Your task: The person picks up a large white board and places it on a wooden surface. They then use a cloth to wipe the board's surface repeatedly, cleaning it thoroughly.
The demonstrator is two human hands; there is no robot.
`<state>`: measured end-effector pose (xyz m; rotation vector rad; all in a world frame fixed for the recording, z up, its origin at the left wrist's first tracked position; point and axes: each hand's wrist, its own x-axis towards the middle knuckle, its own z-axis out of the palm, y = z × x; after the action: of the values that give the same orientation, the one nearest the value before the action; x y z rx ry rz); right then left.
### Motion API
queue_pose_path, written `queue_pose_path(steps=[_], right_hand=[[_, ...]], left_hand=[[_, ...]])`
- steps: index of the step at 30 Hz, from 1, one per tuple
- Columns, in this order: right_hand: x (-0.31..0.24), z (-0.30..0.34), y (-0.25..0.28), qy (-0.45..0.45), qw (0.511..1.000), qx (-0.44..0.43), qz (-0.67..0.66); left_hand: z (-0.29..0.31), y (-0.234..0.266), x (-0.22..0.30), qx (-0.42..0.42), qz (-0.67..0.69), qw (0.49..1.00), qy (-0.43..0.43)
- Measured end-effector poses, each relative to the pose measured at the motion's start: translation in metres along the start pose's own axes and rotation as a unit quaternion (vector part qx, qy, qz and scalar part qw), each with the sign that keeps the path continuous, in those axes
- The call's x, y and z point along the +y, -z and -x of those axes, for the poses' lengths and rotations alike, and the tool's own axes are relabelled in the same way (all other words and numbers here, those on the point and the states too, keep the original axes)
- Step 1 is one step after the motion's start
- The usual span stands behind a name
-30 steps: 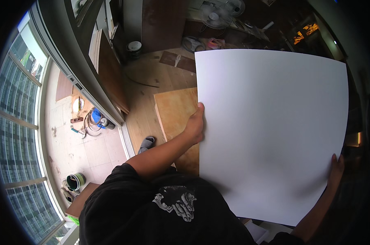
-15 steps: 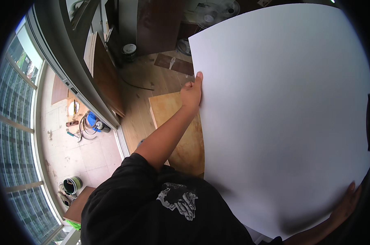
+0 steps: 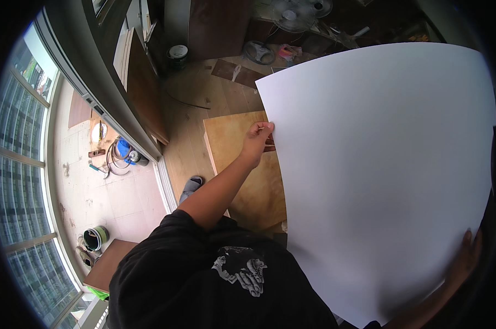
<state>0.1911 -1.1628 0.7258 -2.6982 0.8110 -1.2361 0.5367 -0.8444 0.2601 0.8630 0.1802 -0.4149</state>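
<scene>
A large smooth white sheet (image 3: 385, 164) fills the right half of the view, held up in front of my body. My left hand (image 3: 259, 141) pinches its left edge, thumb on the white face and fingers curled behind. At the sheet's near right edge is my right hand (image 3: 465, 259), thumb on the face; its other fingers are partly hidden behind the rim. Below and left of the sheet lies a yellowish wooden board (image 3: 240, 175), partly covered by the sheet and my left forearm.
A foot in a grey slipper (image 3: 191, 187) stands beside the board. Leftward, a sliding door track (image 3: 164, 183) borders a tiled balcony with an open can (image 3: 96, 237), a hammer (image 3: 99, 170) and a blue-and-grey tool with a hose (image 3: 125, 153). A fan (image 3: 294, 13) stands at the back.
The white sheet's far edge has come nearer to me, and my left hand has moved nearer with it. More of the floor behind and the slippered foot now show.
</scene>
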Motion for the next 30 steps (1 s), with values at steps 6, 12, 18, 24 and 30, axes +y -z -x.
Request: queue_pose_path(steps=[6,12,18,24,30], right_hand=[[-0.074,-0.003,-0.100,0.174,0.979,-0.107,-0.023],[-0.107,0.004,-0.231,0.109,0.958,-0.250,-0.089],[-0.099,-0.017,-0.336,0.197,0.928,-0.317,0.008],[-0.110,0.007,-0.432,0.172,0.922,-0.346,-0.011],[-0.107,0.021,-0.517,0.209,0.904,-0.369,0.051]], left_hand=[[-0.031,0.059,-0.026,0.072,0.033,0.997,0.020],[-0.071,0.143,-0.053,0.200,-0.028,0.979,0.033],[-0.122,0.206,-0.066,0.206,-0.025,0.974,0.088],[-0.174,0.263,-0.088,0.210,-0.013,0.974,0.078],[-0.209,0.310,-0.120,0.267,-0.107,0.956,0.058]])
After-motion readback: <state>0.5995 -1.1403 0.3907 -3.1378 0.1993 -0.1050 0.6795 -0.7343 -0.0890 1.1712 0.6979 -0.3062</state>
